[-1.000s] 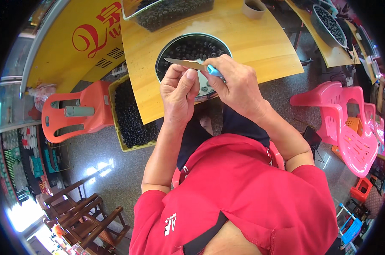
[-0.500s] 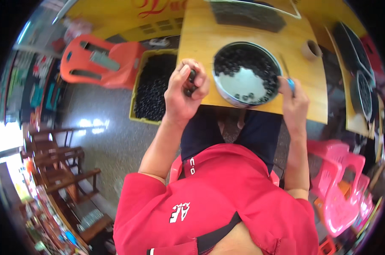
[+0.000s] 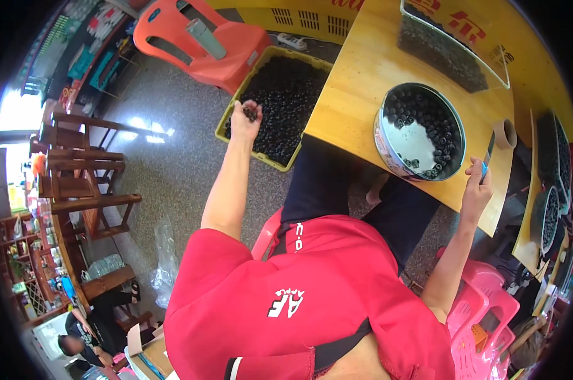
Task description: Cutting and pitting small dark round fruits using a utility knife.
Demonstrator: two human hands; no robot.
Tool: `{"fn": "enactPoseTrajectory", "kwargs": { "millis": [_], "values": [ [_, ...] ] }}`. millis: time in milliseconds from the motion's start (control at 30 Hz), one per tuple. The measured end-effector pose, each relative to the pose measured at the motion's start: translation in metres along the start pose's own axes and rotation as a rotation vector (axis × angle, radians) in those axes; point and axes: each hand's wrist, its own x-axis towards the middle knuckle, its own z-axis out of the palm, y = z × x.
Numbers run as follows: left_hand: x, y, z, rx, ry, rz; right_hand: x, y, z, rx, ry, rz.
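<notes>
My left hand (image 3: 245, 121) is over the edge of a yellow crate (image 3: 285, 166) at the left. Its fingers curl round a few small dark round pieces (image 3: 251, 114) whose exact kind I cannot make out. Many similar glossy dark pieces (image 3: 283, 95) fill the crate. My right hand (image 3: 475, 192) grips a slim knife (image 3: 489, 151) by its blue handle, blade pointing up, at the table's right side. Beside it on the table stands a round metal tin (image 3: 379, 136). Dark round pieces (image 3: 435, 120) lie along its inside, leaving part of the pale bottom bare.
A wooden table (image 3: 356, 76) carries a clear bin (image 3: 438, 50) of dark pieces and a brown cardboard tube (image 3: 505, 134). An orange chair (image 3: 236, 44) holding a bottle (image 3: 205, 39) stands behind the crate. Pink chairs (image 3: 482, 304) are at right; another person (image 3: 87, 339) is far lower left.
My left hand has gone from beside the tin to above the crate, still holding dark pieces. My right hand keeps the knife. The view has turned left, so the table appears farther right.
</notes>
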Motion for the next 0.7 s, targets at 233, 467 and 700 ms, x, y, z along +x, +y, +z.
{"fn": "enactPoseTrajectory", "kwargs": {
  "millis": [233,467,700],
  "values": [
    [0.007,0.002,0.022,0.322,0.003,0.233,0.002,0.033,0.016,-0.038,0.082,-0.020],
    [-0.141,0.020,0.177,0.646,-0.909,0.546,-0.002,0.032,0.027,0.068,0.134,0.029],
    [-0.202,-0.076,0.262,1.272,-1.816,0.789,-0.003,0.029,0.026,0.198,0.171,0.017]
  ]
}}
